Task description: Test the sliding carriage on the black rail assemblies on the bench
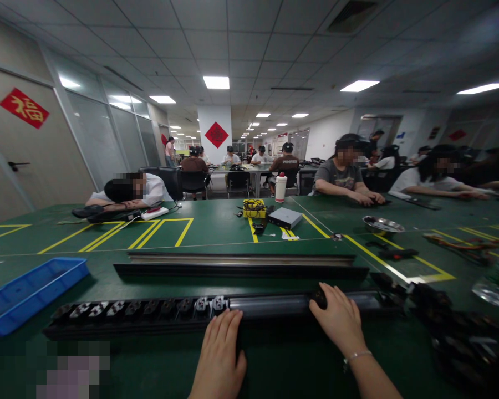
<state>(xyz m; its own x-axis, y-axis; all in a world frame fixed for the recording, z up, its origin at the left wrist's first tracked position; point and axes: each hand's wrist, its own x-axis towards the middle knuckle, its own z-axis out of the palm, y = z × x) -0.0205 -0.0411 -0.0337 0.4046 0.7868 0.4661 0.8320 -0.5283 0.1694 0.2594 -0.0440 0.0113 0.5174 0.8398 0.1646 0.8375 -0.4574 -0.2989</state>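
A long black rail (pixel 141 332) lies across the near part of the green worktop (pixel 158 360), roughly parallel to its near edge. A row of socket modules (pixel 168 307), some with pale metal showing, fills it from its left end to about the middle; beyond them the channel shows a smooth, shiny dark surface.

The left hand (pixel 222 352) is open and palm down, its fingers extended close together and their tips on the rail just beside the last module of the row. The right hand (pixel 339 318) has its thumb and fingers around a small black part (pixel 319 299), held at the smooth stretch of the rail; its exact shape is hidden by the fingers.

Just beyond the rail lies a long dark profile (pixel 241 270) with a pale strip along it. A blue tray (pixel 37 291) sits at the worktop's left edge, and a heap of black parts (pixel 461 332) lies near its right edge. Farther back are a yellow box (pixel 254 209), a grey box (pixel 285 218), a white bottle with a red cap (pixel 280 188) and a metal bowl (pixel 383 225). At the far side, one person (pixel 149 191) rests their head on their arms, and another in a grey shirt (pixel 341 174) has both hands on the worktop.
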